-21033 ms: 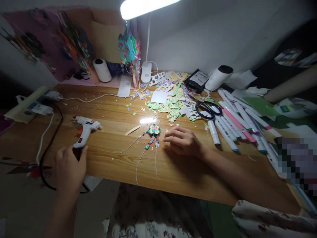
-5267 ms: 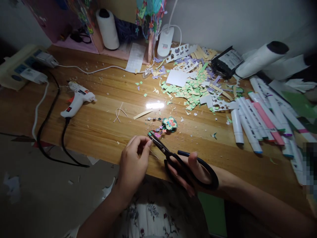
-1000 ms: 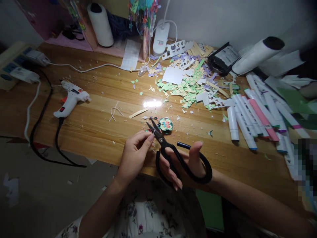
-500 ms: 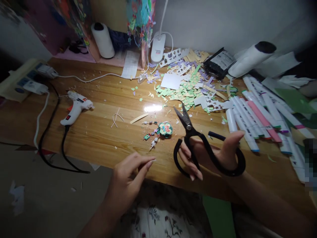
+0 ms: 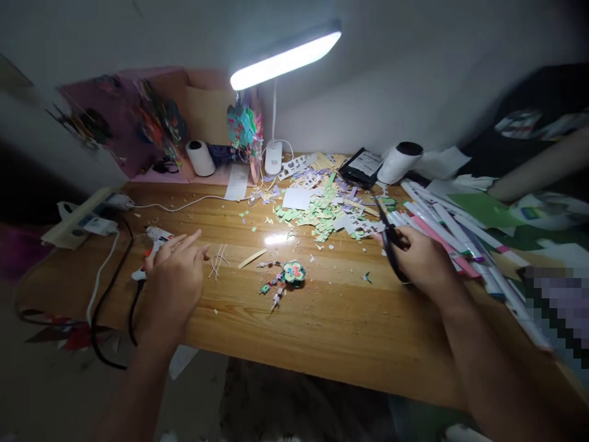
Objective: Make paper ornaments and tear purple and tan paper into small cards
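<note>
Black scissors are in my right hand, whose fingers are wrapped round the handles at the right, beside the markers. My left hand is over the white glue gun at the left, its fingers spread and partly covering the gun. Between the hands lies a small paper flower ornament with beaded strands fanning out to its left. White strings and a thin yellow strip rest on the wooden table nearby.
Paper scraps spread across the table's back under a lit lamp. Markers lie at the right, near another person's arm. A power strip with cables is at the left; white thread spools stand behind.
My left hand has moved left to the glue gun and its pinch has opened. My right hand has moved right with the scissors and turned over. The view has tilted up, showing the lamp.
</note>
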`<state>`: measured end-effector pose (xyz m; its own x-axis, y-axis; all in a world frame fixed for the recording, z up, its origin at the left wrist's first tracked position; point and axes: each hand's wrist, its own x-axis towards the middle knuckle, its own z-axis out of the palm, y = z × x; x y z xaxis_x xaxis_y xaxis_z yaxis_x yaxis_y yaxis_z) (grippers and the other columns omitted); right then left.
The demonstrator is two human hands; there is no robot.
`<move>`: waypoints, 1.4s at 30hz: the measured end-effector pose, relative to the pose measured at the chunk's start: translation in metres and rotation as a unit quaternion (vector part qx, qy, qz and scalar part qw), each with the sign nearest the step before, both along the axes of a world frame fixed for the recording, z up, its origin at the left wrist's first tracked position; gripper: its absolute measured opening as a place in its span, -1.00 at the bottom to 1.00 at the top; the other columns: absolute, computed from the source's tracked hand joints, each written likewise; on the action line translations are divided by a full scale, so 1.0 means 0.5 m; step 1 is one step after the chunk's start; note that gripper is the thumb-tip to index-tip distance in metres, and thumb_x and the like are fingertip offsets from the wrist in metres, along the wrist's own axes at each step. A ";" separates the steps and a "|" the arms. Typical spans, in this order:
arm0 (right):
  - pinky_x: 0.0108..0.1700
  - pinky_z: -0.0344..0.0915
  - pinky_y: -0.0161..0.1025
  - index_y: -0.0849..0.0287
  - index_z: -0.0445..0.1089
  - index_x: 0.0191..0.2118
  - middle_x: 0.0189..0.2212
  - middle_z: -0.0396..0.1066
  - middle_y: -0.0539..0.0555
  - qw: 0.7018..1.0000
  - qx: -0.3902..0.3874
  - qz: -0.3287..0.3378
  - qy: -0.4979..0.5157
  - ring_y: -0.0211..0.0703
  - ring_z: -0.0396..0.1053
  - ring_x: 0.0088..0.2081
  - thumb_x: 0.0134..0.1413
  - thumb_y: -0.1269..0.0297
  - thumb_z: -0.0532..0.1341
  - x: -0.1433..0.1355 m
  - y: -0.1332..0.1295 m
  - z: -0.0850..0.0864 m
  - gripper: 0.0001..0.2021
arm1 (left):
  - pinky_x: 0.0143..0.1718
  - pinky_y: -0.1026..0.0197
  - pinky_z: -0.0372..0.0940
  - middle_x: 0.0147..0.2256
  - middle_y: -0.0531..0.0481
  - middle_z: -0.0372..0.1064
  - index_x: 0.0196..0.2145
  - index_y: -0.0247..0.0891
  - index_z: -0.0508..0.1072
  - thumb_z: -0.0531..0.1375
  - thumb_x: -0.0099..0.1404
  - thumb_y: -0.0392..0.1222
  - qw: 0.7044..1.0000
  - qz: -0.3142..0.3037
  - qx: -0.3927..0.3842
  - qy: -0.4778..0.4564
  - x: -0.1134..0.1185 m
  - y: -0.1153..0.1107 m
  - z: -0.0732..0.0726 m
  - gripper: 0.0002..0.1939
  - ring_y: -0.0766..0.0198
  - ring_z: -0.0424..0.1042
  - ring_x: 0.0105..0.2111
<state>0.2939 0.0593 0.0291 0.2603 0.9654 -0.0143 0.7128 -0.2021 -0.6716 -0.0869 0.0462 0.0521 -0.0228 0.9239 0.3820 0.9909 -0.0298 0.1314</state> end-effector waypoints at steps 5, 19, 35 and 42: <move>-0.50 0.02 -0.27 0.14 0.34 -0.43 -0.51 0.42 0.09 0.977 -0.024 -0.053 -0.206 -0.09 0.31 -0.47 -0.10 -0.01 0.21 0.036 0.015 -0.021 -0.71 | -0.16 0.11 0.18 -0.25 -0.08 0.39 -0.29 -0.24 0.38 0.07 0.26 -0.13 0.991 -0.060 0.010 -0.121 0.088 -0.061 -0.003 -0.83 0.15 0.32 -0.23; -0.47 0.08 -0.27 0.17 0.42 -0.34 -0.41 0.48 0.15 0.978 0.004 -0.044 -0.204 -0.04 0.39 -0.37 -0.07 -0.03 0.17 0.051 0.023 -0.022 -0.65 | -0.39 0.27 0.17 -0.38 -0.06 0.47 -0.35 -0.25 0.44 0.00 0.27 -0.05 0.932 -0.052 -0.219 -0.284 0.192 -0.105 -0.085 -0.71 0.22 0.42 -0.37; -0.32 0.20 -0.24 0.28 0.41 -0.22 -0.27 0.45 0.28 0.969 -0.022 -0.076 -0.234 0.02 0.41 -0.23 -0.02 0.12 0.21 0.060 0.020 -0.011 -0.67 | -0.20 0.20 0.32 -0.11 -0.10 0.43 -0.01 -0.15 0.25 0.00 0.20 -0.13 0.927 0.025 -0.156 -0.341 0.001 -0.092 -0.023 -0.62 0.15 0.43 -0.11; -0.23 0.23 -0.21 0.34 0.38 -0.19 -0.20 0.37 0.33 0.957 -0.023 -0.126 -0.259 0.03 0.37 -0.20 0.08 0.11 0.14 0.052 0.021 -0.010 -0.65 | -0.16 0.02 0.29 -0.17 -0.07 0.45 0.03 -0.05 0.27 0.00 0.23 -0.01 0.973 0.037 -0.119 -0.192 0.029 0.030 0.006 -0.59 0.03 0.45 -0.18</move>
